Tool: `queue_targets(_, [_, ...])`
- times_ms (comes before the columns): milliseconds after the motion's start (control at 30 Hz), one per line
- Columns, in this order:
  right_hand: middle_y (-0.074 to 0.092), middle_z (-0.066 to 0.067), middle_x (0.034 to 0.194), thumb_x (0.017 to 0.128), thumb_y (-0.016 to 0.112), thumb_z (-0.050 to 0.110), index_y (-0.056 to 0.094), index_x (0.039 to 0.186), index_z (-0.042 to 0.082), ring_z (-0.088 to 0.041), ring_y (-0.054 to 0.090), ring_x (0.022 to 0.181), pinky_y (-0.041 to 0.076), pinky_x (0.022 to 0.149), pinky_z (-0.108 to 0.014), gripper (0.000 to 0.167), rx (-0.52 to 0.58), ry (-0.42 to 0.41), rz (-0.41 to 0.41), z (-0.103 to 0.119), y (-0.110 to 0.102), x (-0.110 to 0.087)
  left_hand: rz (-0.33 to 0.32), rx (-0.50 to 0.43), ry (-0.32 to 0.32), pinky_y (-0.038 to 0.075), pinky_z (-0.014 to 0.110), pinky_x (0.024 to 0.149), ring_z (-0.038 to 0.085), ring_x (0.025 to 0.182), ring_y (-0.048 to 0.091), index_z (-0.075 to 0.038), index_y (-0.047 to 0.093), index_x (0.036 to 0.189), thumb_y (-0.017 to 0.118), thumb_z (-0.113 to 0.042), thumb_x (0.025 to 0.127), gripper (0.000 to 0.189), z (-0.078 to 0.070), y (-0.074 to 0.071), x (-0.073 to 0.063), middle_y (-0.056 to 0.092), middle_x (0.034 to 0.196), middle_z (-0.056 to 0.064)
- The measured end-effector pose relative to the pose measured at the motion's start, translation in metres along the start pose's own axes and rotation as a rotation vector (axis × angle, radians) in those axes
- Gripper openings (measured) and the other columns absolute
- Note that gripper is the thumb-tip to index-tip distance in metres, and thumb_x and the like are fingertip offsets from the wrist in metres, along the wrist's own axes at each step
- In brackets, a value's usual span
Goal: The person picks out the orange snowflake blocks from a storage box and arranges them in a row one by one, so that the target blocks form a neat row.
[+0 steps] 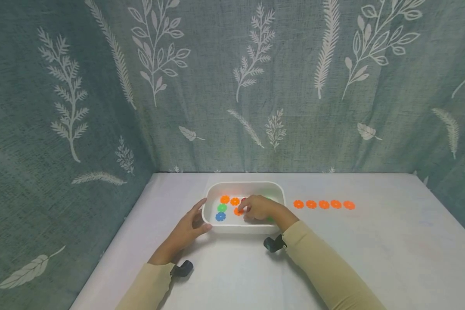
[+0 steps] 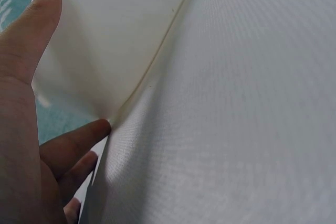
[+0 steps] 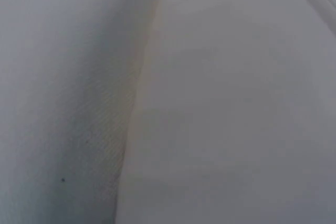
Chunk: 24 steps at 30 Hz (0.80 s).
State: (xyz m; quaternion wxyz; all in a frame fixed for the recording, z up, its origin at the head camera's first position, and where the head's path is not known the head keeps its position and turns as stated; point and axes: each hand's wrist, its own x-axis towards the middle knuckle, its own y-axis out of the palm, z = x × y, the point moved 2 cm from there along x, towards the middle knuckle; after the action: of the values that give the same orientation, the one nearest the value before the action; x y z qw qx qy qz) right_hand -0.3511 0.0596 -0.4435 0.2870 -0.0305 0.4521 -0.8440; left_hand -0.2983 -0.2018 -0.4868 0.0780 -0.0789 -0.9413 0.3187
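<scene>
A white tray [image 1: 244, 229] with raised walls sits on the table. My left hand [image 1: 186, 228] grips its left end, thumb on the near side and fingers round the far side; the left wrist view shows that hand [image 2: 31, 93] against the tray wall [image 2: 121, 30]. My right hand [image 1: 259, 209] reaches inside, its index fingertip at an orange flower-shaped disc [image 1: 237, 212]; whether it pinches the disc cannot be made out. More orange discs [image 1: 225, 199], a green disc [image 1: 222, 208] and a blue disc [image 1: 220, 216] lie in the tray. Red and green pieces are partly hidden behind the right hand.
Several orange flower-shaped discs [image 1: 323, 204] lie in a row on the white table right of the tray. A patterned green curtain [image 1: 217, 86] stands behind and on the left. The right wrist view shows only the tray wall [image 3: 226, 103] and white cloth [image 3: 52, 103].
</scene>
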Motion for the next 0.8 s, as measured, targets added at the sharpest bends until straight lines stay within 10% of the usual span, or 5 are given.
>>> queue_targets(300, [0.061,0.004,0.082,0.083,0.077,0.011,0.067,0.081,0.017,-0.017,0.054,0.08,0.048,0.079,-0.032,0.012,-0.087,0.022,-0.086,-0.0003,0.0006,-0.001,-0.001,-0.001,0.006,0.026,0.065,0.106,0.032,0.137,0.038,-0.037,0.026,0.153,0.078,-0.056,0.074,0.096,-0.0002,-0.0007,-0.0024,0.043,0.149,0.009])
queue_targets(800, [0.061,0.002,0.091,0.082,0.078,0.012,0.068,0.106,0.017,-0.019,0.055,0.087,0.05,0.088,-0.037,0.026,-0.028,0.142,-0.115,0.003,0.0006,-0.0036,-0.01,0.018,0.018,0.026,0.067,0.105,0.033,0.136,0.039,-0.038,0.026,0.153,0.077,-0.057,0.075,0.095,-0.0011,0.0001,-0.0011,0.044,0.148,0.009])
